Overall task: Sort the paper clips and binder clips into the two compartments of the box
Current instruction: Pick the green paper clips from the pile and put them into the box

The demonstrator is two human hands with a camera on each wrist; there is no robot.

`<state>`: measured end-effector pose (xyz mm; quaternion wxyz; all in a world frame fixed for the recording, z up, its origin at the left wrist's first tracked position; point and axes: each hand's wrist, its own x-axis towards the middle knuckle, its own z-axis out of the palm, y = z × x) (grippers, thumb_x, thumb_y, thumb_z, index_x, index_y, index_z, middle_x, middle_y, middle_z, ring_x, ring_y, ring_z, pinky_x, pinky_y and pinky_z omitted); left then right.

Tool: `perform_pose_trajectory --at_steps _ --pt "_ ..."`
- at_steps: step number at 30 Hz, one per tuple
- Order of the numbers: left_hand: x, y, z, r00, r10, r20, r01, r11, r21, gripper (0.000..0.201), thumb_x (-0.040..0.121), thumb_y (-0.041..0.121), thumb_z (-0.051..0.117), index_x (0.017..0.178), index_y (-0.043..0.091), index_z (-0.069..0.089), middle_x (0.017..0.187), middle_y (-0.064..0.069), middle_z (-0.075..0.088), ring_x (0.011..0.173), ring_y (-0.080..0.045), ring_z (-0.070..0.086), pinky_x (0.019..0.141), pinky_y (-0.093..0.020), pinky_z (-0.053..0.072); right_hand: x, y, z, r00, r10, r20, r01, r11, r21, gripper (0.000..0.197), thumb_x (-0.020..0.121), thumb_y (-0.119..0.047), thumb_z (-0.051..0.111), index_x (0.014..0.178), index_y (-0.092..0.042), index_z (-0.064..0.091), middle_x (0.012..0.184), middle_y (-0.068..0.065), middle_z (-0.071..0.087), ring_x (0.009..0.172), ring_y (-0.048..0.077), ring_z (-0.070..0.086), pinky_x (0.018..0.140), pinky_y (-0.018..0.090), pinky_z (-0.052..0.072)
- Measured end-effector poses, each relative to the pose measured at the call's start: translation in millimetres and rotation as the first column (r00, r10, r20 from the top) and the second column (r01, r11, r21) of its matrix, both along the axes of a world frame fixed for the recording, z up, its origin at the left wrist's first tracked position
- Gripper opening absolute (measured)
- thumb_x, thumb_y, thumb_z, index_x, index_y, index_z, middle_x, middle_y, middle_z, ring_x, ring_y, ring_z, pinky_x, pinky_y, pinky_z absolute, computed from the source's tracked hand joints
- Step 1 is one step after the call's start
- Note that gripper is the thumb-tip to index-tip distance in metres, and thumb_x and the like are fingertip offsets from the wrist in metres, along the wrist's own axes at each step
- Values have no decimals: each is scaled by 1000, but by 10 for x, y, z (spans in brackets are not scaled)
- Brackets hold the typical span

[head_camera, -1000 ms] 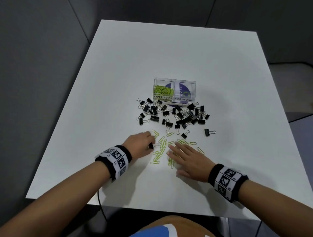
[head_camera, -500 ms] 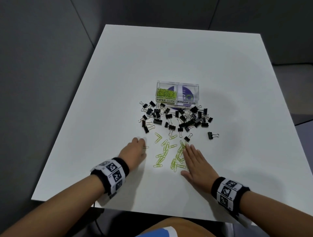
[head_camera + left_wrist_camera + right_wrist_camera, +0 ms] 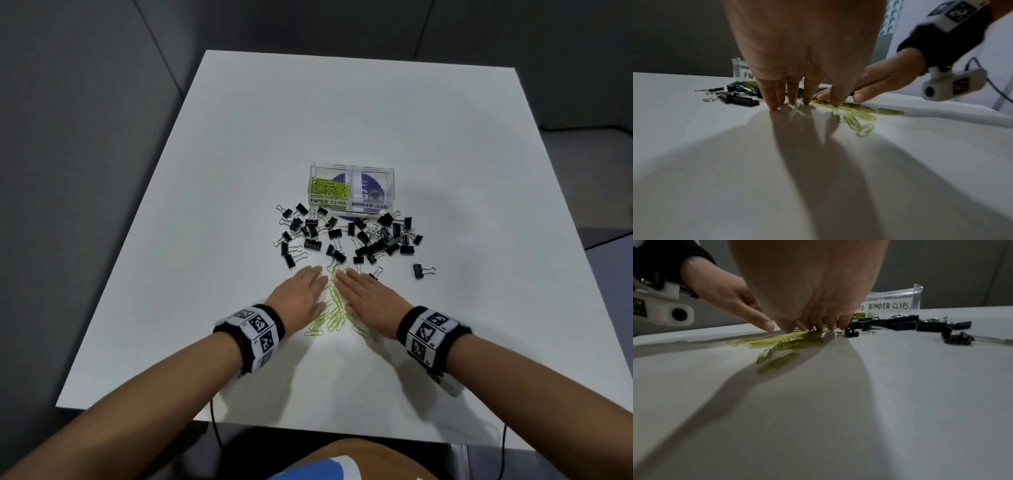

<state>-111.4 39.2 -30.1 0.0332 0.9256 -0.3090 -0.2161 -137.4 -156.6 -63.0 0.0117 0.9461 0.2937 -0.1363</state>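
Both hands lie flat on the counter (image 3: 239,154), fingers straight and grasping nothing: the left hand (image 3: 298,295) and right hand (image 3: 365,297) press in on a narrow heap of paper clips (image 3: 334,313) toward the near edge. The binder clips (image 3: 346,236) lie just beyond the fingertips, in front of the box (image 3: 352,186). If the hands scoop now, a binder clip may ride along into the paper-clip side, or thin clips may slip under the palms.

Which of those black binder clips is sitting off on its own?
The lone binder clip right of the right hand: bare table surrounds it, while the others crowd before the box.
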Motion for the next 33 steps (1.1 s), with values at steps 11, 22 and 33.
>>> perform_pose_trajectory --at_steps 11,22,33 --pt "-195 184 -73 968 -244 -50 246 968 39 80 86 50 56 149 14 22 157 -13 15 146 -29 16 118 -39 19 47 49 228 996 62 61 -68 993 99 62 61 1 75 121 -1 59 125 16 62 112 30 63 89 39 55" --pt "-120 207 8 980 -195 34 198 966 -167 56 78 25 73 130 12 55 124 -10 57 112 -26 57 83 -30 53 -163 -185 248 995 96 10 -97 985 142 46 75 -31 62 114 -8 58 107 7 67 86 21 66 70 29 58" --pt "-4 -4 -7 971 76 -228 -112 982 -150 32 94 18 52 124 8 51 123 -8 50 115 -25 48 95 -29 39 -193 -58 343 904 -311 -294 359 925 123 63 82 -33 66 132 -8 37 133 9 37 112 25 42 92 31 41"
